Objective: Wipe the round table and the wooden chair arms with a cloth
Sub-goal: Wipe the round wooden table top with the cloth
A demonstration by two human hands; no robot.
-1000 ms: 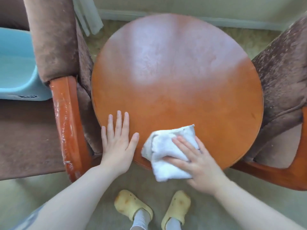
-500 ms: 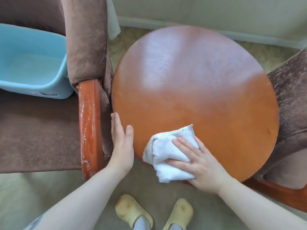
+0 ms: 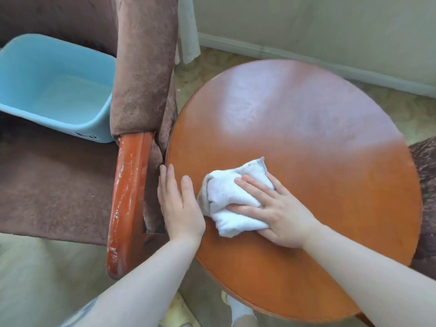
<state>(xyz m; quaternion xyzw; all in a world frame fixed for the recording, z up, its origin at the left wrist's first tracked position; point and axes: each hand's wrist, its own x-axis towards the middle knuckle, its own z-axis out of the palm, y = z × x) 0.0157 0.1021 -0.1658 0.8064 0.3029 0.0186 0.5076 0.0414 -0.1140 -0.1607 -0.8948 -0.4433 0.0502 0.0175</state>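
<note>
The round orange-brown wooden table point(image 3: 306, 142) fills the right half of the head view. A bunched white cloth point(image 3: 232, 199) lies on its near left part, and my right hand point(image 3: 276, 211) presses down on it with fingers spread over the fabric. My left hand point(image 3: 179, 204) rests at the table's left rim, fingers together pointing away from me, thumb on the tabletop. Just left of that hand runs the scuffed reddish wooden chair arm point(image 3: 128, 197) of a brown upholstered armchair point(image 3: 47, 185).
A light blue plastic tub point(image 3: 54, 90) sits on the armchair seat at the left. A second brown chair point(image 3: 427, 199) touches the table's right side. A wall with a baseboard point(image 3: 306, 57) runs behind. My socked foot point(image 3: 240, 310) shows below the table's near rim.
The view has swung left, so the table sits further right and the tub shows more. The cloth and my right hand have slid further onto the table. My left hand stays at the rim.
</note>
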